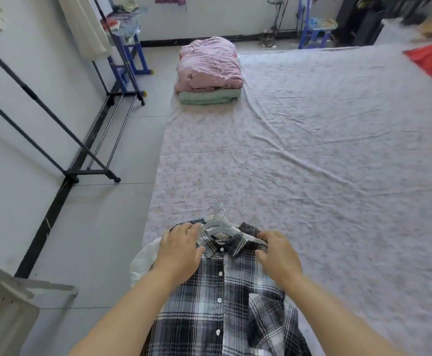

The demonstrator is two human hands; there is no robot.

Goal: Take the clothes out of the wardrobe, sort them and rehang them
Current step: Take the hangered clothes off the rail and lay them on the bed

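**As it lies on the bed, a plaid shirt sits under both hands**

Where the flowered bed sheet [312, 163] reaches its near edge, a black, grey and white plaid shirt [222, 291] lies buttoned and face up, collar pointing away from the person. It tops a small pile: several pale hangers [216, 224] with metal hooks poke out past the collar, and a white garment [143, 258] shows beneath its left side. The left hand [180, 253] rests flat on the shirt's left shoulder, fingers straight and spread. The right hand [278, 255] lies palm down on the right shoulder beside the collar, fingers loosely bent, their tips on the cloth, gripping nothing.

A pale mark on the blue stool [132, 60] by the left wall is too blurred to read; a heap of mixed clothes lies on its seat. Far up the bed, a folded pink quilt [209, 65] sits on a folded green one [208, 96]. A black garment rack [55, 129] stands along the left wall.
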